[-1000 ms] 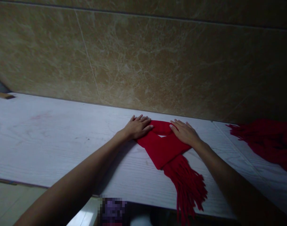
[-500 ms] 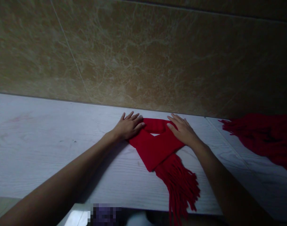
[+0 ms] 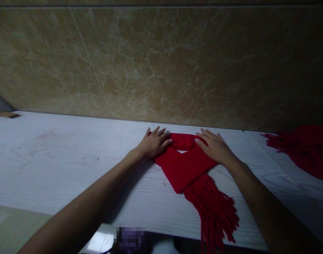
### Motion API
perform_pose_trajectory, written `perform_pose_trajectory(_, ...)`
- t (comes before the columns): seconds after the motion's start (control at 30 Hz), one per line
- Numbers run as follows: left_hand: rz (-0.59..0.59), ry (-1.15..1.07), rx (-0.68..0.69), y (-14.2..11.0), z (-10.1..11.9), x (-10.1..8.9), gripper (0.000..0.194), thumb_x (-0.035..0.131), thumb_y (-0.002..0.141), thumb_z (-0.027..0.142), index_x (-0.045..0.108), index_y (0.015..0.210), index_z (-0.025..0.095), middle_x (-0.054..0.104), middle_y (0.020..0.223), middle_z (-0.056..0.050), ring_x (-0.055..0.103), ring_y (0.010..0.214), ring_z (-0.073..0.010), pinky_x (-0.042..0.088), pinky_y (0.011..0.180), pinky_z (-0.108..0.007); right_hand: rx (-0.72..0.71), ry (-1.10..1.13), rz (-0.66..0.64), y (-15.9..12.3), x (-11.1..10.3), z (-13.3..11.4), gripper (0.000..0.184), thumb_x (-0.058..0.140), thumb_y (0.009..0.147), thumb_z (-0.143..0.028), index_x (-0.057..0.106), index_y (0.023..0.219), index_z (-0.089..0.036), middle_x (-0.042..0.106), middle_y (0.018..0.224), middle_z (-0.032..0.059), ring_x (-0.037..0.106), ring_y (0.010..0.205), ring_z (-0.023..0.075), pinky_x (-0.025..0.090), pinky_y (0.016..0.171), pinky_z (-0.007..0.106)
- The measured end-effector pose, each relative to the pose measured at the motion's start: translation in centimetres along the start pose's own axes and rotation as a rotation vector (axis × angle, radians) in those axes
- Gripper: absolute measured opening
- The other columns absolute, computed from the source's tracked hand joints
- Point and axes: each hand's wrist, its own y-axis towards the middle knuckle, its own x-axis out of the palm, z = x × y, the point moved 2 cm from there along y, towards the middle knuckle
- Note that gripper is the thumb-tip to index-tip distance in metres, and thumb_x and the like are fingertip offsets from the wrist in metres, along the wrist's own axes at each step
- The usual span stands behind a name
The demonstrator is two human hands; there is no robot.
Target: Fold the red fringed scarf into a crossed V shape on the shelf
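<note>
A red scarf lies folded on the white wood-grain table, its two sides crossing below a narrow gap where the tabletop shows. Its fringe spreads toward me and hangs past the front edge. On the scarf's upper left corner rests my left hand, open, with the fingers spread. My right hand lies open on the upper right corner, palm down, covering part of the fold. Both palms press flat on the cloth, and neither hand grips it.
A second red fringed cloth lies bunched at the right, near the wall. The brown marbled tile wall borders the table's back edge. At the far left back sits a small brown wooden piece. Pale floor shows below the front edge.
The view has turned slightly left, so everything sits further right, and the brown piece at the far left has come into view. Both hands stay flat on the scarf, which keeps its shape.
</note>
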Motion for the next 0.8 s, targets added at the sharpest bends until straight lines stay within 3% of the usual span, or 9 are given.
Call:
perform_pose_trajectory(0.1, -0.034, -0.01, -0.017, -0.1, -0.1, 0.3, 0.059, 0.029, 0.112, 0.055, 0.044, 0.163, 0.03, 0.037, 0.173, -0.008, 0.026, 0.163, -0.0358, 0.017, 0.13, -0.068, 0.047, -0.036, -0.08, -0.2, 0.3, -0.4, 0.055, 0.037, 0.107, -0.049, 0.063, 0.149, -0.023, 0.053, 0.164, 0.0117, 0.043, 0.155, 0.033, 0.028, 0.127, 0.067)
perform_pose_trajectory(0.27, -0.007, -0.015, -0.013, -0.2, -0.3, 0.0, 0.061, 0.028, 0.112, 0.056, 0.044, 0.163, 0.027, 0.035, 0.174, -0.01, 0.021, 0.164, -0.0351, 0.015, 0.13, -0.067, 0.027, -0.046, -0.018, -0.1, 0.1, -0.2, 0.058, 0.035, 0.108, -0.05, 0.06, 0.152, -0.022, 0.05, 0.166, 0.0121, 0.039, 0.158, 0.0321, 0.022, 0.129, 0.066)
perform_pose_trajectory(0.43, -0.041, -0.017, -0.02, -0.1, -0.4, 0.3, 0.058, 0.029, 0.112, 0.054, 0.044, 0.163, 0.03, 0.037, 0.173, -0.009, 0.025, 0.163, -0.034, 0.019, 0.13, -0.067, 0.055, -0.03, -0.102, 0.0, 1.0, 0.6, 0.059, 0.035, 0.107, -0.054, 0.06, 0.152, -0.026, 0.05, 0.166, 0.0105, 0.038, 0.158, 0.0324, 0.028, 0.127, 0.066)
perform_pose_trajectory(0.8, -0.038, -0.02, -0.013, -0.1, -0.6, 0.4, 0.059, 0.027, 0.112, 0.056, 0.045, 0.162, 0.031, 0.039, 0.172, -0.008, 0.027, 0.163, -0.0338, 0.02, 0.13, -0.065, 0.049, 0.002, -0.087, 0.0, 1.1, 0.9, 0.06, 0.033, 0.107, -0.057, 0.061, 0.151, -0.027, 0.053, 0.164, 0.0106, 0.041, 0.157, 0.0338, 0.029, 0.127, 0.067)
